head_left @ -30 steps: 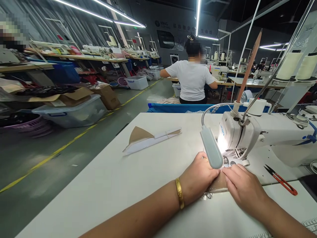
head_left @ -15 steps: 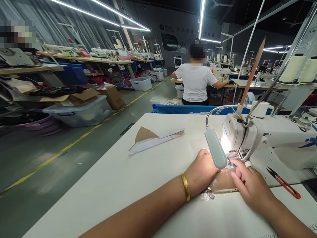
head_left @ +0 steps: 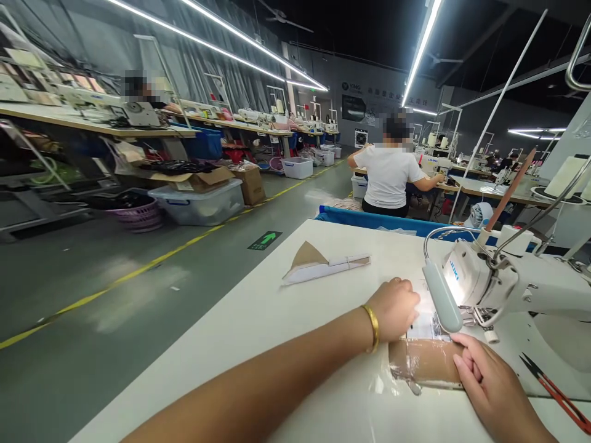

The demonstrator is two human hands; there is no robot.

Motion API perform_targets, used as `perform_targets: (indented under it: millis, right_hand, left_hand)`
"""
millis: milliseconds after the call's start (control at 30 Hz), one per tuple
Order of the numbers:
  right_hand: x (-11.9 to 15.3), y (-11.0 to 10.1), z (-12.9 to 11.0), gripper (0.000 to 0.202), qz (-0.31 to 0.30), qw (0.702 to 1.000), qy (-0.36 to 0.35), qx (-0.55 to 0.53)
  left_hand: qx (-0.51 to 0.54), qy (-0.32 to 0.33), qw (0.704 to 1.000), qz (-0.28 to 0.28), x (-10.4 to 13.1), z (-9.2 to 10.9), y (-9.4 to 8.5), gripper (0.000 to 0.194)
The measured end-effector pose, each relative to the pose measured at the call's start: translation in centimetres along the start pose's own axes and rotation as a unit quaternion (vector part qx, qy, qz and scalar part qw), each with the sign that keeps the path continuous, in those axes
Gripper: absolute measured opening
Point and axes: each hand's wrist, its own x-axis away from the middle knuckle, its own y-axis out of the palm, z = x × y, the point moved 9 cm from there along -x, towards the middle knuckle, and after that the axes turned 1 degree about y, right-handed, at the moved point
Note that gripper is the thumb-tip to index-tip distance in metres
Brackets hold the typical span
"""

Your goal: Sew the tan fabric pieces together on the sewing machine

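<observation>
A flat brown piece under shiny clear plastic [head_left: 429, 362] lies on the white table in front of the sewing machine [head_left: 473, 274]. My right hand [head_left: 494, 381] grips its right side, thumb on top and index finger along the far edge. Just past the piece's upper left corner, my left hand [head_left: 392, 309] is closed, its fingers curled down; what they hold, if anything, is hidden. A grey-green lamp [head_left: 442, 296] hangs over the piece, covering part of the needle area. Red-handled thread snips [head_left: 556, 394] lie right of my right hand.
A folded white and brown paper [head_left: 318, 269] rests on the table [head_left: 221, 369] beyond my left hand. Behind the table is a blue cloth bin [head_left: 383, 221]. A person in a white shirt [head_left: 388, 178] sits ahead. Plastic tubs [head_left: 203, 203] stand along the aisle.
The view has swung left. My left hand has moved left, away from the needle area, uncovering more of the brown piece. The piece now sits farther from the needle; my right hand stays on it.
</observation>
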Motion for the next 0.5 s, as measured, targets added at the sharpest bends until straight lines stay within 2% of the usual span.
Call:
perform_targets:
  millis: [133, 267, 367, 433, 500]
  right_hand:
    - [-0.4, 0.4, 0.0, 0.024, -0.043, 0.999, -0.026, 0.002]
    - [-0.2, 0.2, 0.8, 0.026, -0.057, 0.998, 0.015, 0.010]
    - [0.2, 0.3, 0.9, 0.027, -0.066, 0.998, 0.020, 0.012]
    - [0.3, 0.3, 1.0, 0.028, -0.062, 0.998, 0.023, 0.016]
    - [0.3, 0.2, 1.0, 0.028, -0.055, 0.998, 0.018, 0.020]
  left_hand:
    - [-0.018, -0.063, 0.997, -0.048, -2.9, -3.7, 0.3, 0.019]
    - [-0.010, -0.098, 0.993, -0.060, -4.4, -5.8, -0.7, 0.027]
    - [0.008, -0.100, 0.994, -0.039, -2.7, -6.1, -3.0, 0.032]
    - [0.018, -0.107, 0.994, -0.020, -0.1, -6.1, -4.7, 0.031]
    - [0.026, -0.117, 0.993, -0.014, 3.3, -5.8, -5.6, 0.027]
